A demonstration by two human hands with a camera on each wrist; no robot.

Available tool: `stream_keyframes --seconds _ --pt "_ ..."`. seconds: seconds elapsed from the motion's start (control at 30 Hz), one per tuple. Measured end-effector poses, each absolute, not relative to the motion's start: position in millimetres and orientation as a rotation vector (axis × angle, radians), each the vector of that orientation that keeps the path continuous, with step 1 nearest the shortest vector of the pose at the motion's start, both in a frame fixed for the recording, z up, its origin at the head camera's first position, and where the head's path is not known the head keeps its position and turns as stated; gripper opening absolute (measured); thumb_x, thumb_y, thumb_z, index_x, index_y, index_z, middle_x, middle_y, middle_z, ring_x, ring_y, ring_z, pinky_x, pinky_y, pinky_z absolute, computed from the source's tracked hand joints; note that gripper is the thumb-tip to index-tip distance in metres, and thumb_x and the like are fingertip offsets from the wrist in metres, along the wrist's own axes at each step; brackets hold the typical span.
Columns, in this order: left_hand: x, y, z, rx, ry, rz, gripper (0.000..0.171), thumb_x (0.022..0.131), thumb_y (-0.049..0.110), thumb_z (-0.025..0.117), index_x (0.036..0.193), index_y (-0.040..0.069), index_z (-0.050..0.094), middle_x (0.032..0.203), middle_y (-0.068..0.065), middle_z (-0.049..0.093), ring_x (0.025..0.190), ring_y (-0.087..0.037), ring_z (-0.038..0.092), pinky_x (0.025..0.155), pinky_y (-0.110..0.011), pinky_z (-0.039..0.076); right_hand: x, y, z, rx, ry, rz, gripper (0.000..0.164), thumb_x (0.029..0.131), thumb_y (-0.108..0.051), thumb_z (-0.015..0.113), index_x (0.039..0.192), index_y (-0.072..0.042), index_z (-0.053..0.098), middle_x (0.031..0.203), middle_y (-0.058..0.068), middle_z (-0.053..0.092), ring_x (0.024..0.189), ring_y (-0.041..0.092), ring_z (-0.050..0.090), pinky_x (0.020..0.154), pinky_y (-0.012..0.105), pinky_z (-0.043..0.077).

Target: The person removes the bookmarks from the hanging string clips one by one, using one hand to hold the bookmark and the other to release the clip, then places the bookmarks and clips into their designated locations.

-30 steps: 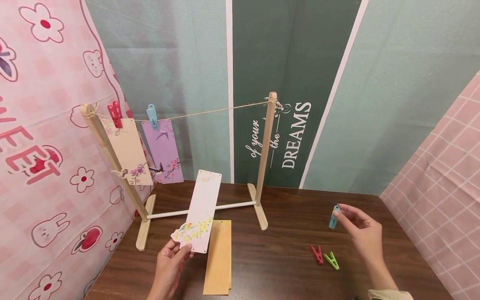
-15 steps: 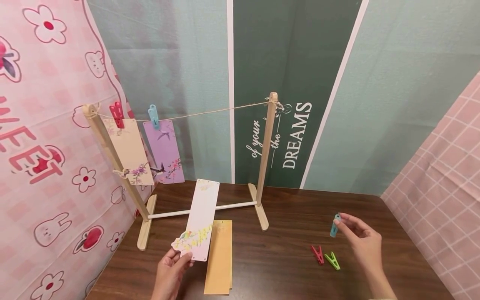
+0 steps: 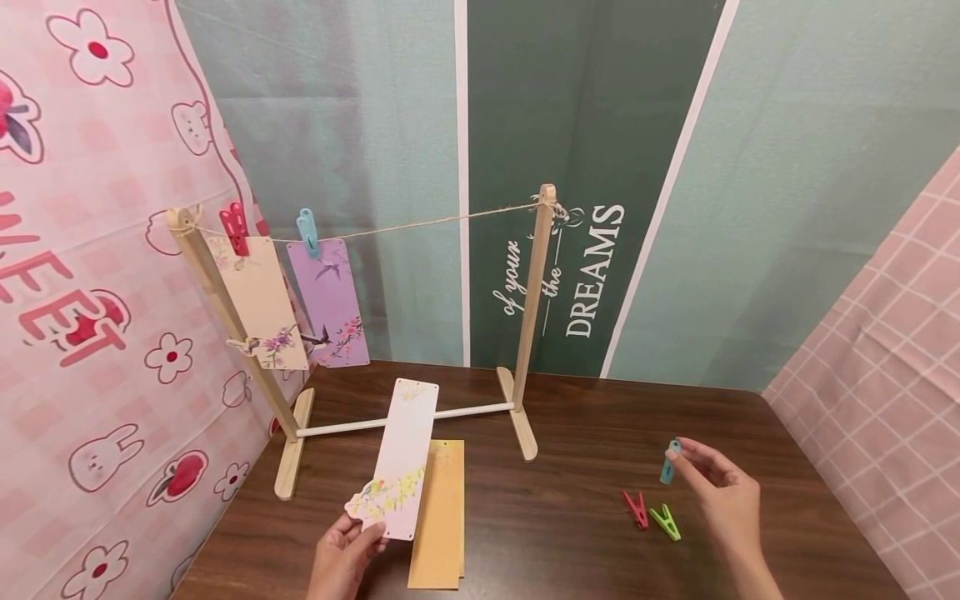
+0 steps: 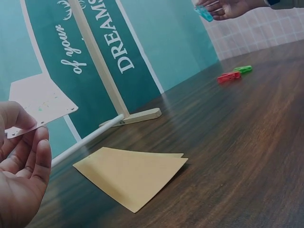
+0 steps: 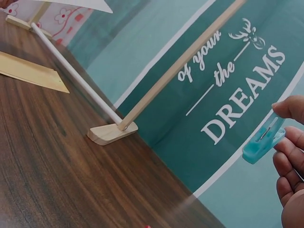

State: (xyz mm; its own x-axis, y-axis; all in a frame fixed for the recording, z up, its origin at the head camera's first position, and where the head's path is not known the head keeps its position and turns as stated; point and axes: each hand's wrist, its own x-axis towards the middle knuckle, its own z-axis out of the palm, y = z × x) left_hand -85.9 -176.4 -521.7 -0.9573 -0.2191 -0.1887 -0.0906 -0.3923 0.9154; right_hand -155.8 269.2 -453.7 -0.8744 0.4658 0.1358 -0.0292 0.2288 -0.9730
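Observation:
My left hand [image 3: 347, 557] pinches the lower edge of a white paper bookmark [image 3: 406, 442] printed with yellow blossoms and a small bird. The card tilts upward, overlapping the yellow cards [image 3: 437, 533] on the table in the head view. Off to the right, my right hand [image 3: 723, 492] holds a blue clothespin [image 5: 261, 142] between thumb and fingers, raised above the table. A red clothespin [image 3: 636, 509] and a green clothespin [image 3: 664, 522] lie just left of that hand.
A wooden stand [image 3: 530, 300] carries a twine line [image 3: 427, 223]. From it hang a cream bookmark [image 3: 262, 292] under a red clothespin [image 3: 236, 229] and a purple bookmark [image 3: 327, 292] under a blue one. Printed curtains [image 3: 675, 275] rise behind the dark wooden table [image 3: 570, 533].
Both hands have lowered somewhat, the left bringing the white bookmark down toward me and the right bringing the blue clothespin down. Each still holds its item.

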Motion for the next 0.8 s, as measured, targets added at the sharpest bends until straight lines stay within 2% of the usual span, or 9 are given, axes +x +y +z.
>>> stream_keyframes --seconds 0.17,0.43,0.8 --pt "-85 -175 -528 0.489 -1.699 -2.531 0.020 0.085 -0.012 0.061 0.102 -0.003 0.058 0.079 -0.005 0.064 0.066 -0.012 0.061 0.063 -0.022 0.054 -157 270 -461 -0.441 -2.077 1.699 0.035 0.079 -0.018 0.083 0.108 -0.001 0.071 0.086 -0.009 0.071 0.080 0.006 0.061 0.064 0.013 0.046" --pt "-84 -174 -536 0.549 -1.716 -2.542 0.025 0.083 -0.013 0.062 0.106 -0.006 0.056 0.079 -0.007 0.065 0.066 -0.014 0.063 0.062 -0.023 0.054 -155 273 -469 -0.478 -2.068 1.759 0.038 0.079 -0.021 0.083 0.109 -0.001 0.070 0.087 -0.009 0.071 0.080 0.005 0.061 0.067 0.011 0.047" --pt "-84 -175 -543 0.593 -1.823 -2.524 0.019 0.084 -0.013 0.061 0.100 -0.005 0.058 0.075 -0.006 0.064 0.065 -0.013 0.063 0.060 -0.023 0.054 -158 278 -480 -0.513 -2.085 1.740 0.039 0.079 -0.021 0.083 0.110 -0.001 0.070 0.086 -0.010 0.070 0.079 0.004 0.062 0.068 0.010 0.047"
